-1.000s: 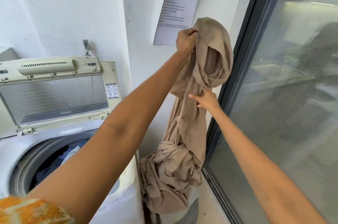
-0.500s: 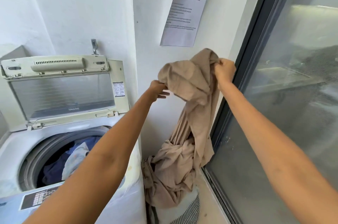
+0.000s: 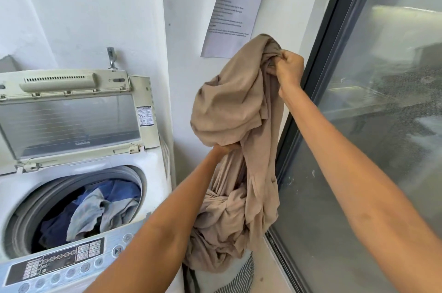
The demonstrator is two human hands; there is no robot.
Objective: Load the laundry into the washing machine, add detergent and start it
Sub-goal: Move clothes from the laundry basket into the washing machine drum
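A person stood beside a top-loading washing machine [image 3: 153, 173] and held a long beige cloth [image 3: 239, 111] up against the white wall. The right hand [image 3: 288, 69], raised near the dark frame of a glass sliding door [image 3: 382, 125], was clenched around a bunched top fold of the cloth. The left hand [image 3: 223, 149], lower down, was largely hidden under a hanging fold, its fingers apparently closed on the fabric, though the grip could not be seen clearly. The rest of the cloth trailed down in twisted loops to a striped laundry bag [image 3: 241, 278] on the floor, wedged between the machine and the door. The machine's lid [image 3: 71, 123] stood open and upright, with a small printed sticker [image 3: 144, 116] at its right edge, the text too small to read; faint lettering low on the lid's window was likewise illegible. Inside the drum lay blue and pale grey clothes [image 3: 95, 209]. The control panel [image 3: 64, 261] along the near edge showed rows of round buttons and a digital display, with no legible wording. A metal tap [image 3: 111, 58] projected from the wall above the lid. A printed sheet of paper [image 3: 235, 6] was fixed to the wall above the cloth; its heading seemed to end in the words "Machine Cycle", while the remaining lines were too blurred to make out.
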